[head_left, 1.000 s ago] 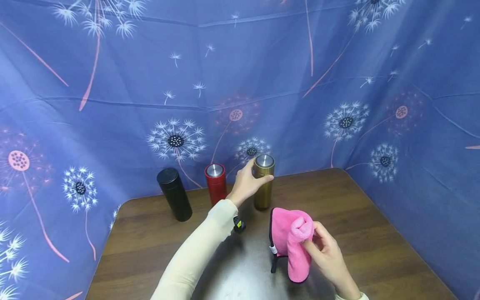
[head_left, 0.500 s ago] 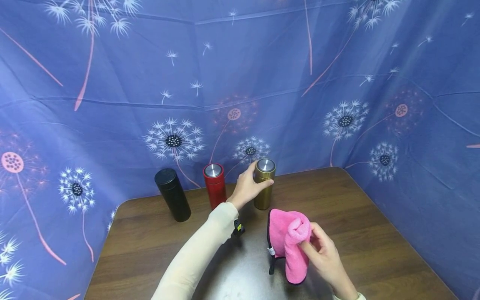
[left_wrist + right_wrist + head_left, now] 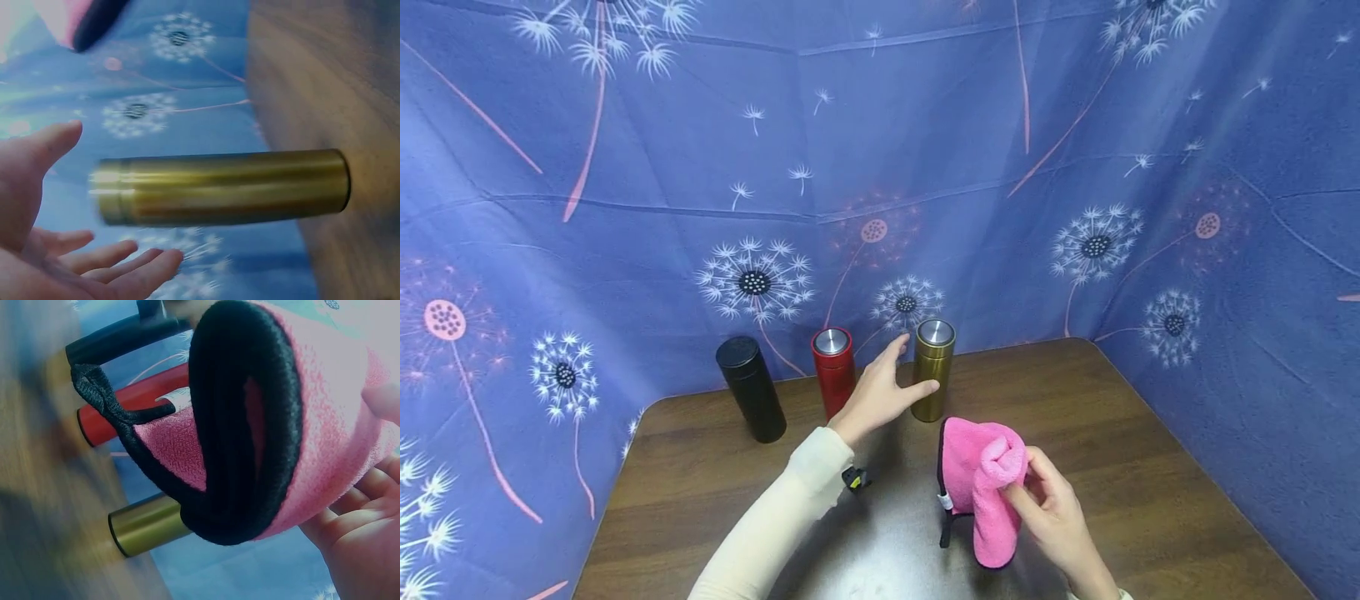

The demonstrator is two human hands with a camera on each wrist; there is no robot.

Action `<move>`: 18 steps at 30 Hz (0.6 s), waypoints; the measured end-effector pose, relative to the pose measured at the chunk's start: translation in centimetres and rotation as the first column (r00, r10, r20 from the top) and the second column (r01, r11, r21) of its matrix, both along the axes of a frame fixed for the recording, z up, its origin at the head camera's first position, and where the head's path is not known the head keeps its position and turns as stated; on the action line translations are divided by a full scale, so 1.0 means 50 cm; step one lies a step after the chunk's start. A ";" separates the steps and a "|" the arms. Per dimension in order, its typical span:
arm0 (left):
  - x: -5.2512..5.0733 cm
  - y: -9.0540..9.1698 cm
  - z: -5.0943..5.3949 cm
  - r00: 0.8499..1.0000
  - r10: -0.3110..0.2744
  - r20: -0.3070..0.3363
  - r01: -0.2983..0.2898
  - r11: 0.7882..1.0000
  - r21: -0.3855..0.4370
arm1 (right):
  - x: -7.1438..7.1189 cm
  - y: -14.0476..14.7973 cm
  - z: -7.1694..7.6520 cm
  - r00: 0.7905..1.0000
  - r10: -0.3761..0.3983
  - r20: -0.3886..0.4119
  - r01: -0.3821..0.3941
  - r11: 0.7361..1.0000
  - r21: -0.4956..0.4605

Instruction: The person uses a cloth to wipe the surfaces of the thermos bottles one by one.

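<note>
A gold thermos bottle [image 3: 932,371] with a silver lid top stands upright on the table. My left hand [image 3: 880,392] is just left of it, thumb and fingers spread; in the left wrist view the bottle [image 3: 225,187] sits apart from the fingers [image 3: 150,275]. My right hand [image 3: 1060,512] pinches a pink towel [image 3: 992,492], folded and rolled, with black edging and a hanging loop. In the right wrist view the towel [image 3: 331,419] covers part of the bottles behind it.
A red thermos bottle [image 3: 833,371] stands left of my left hand, its lower part hidden by that hand. Farther left is a black bottle [image 3: 751,390]. Behind the wooden table [image 3: 670,500] hangs a blue curtain [image 3: 970,167] with dandelion prints.
My left hand has let go of the gold bottle and drawn back a little to the left and toward me. The right hand and towel have stayed nearly still.
</note>
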State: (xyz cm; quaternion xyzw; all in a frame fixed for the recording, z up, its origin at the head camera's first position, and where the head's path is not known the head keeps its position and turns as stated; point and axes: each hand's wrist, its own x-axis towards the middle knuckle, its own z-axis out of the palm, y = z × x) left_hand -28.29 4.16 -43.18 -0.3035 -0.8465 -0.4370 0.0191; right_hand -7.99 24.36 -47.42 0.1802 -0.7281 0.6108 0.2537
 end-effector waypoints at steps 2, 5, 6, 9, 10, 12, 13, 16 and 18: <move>0.025 -0.035 0.015 1.000 -0.020 -0.012 0.020 1.000 0.015 | -0.003 0.001 0.001 1.000 0.008 -0.004 -0.008 1.000 -0.008; 0.068 -0.088 0.030 0.999 -0.031 -0.025 0.032 0.998 0.046 | -0.004 0.001 0.001 1.000 0.011 -0.005 -0.011 1.000 -0.013; 0.082 -0.104 0.033 0.999 -0.027 -0.035 0.029 0.998 0.057 | -0.005 0.001 0.001 1.000 0.011 -0.005 -0.012 1.000 -0.013; 0.126 -0.150 0.037 0.998 0.005 -0.055 0.000 0.996 0.090 | -0.008 -0.002 0.001 1.000 0.020 -0.007 -0.020 1.000 -0.014; 0.141 -0.164 0.037 0.998 0.021 -0.063 -0.015 0.995 0.099 | -0.009 -0.003 0.001 1.000 0.024 -0.007 -0.024 1.000 -0.013; 0.172 -0.191 0.034 0.996 0.060 -0.068 -0.052 0.992 0.115 | -0.011 -0.005 0.002 0.999 0.031 -0.010 -0.031 0.999 -0.012; 0.188 -0.203 0.031 0.995 0.077 -0.071 -0.068 0.990 0.124 | -0.012 -0.006 0.002 0.999 0.032 -0.010 -0.032 0.999 -0.013; 0.234 -0.235 0.012 0.989 0.129 -0.070 -0.118 0.984 0.137 | -0.015 -0.009 0.000 0.999 0.029 -0.014 -0.029 0.999 -0.012; 0.263 -0.254 -0.004 0.988 0.151 -0.040 -0.144 0.978 0.154 | -0.017 -0.012 -0.001 0.999 0.030 -0.016 -0.030 0.999 -0.013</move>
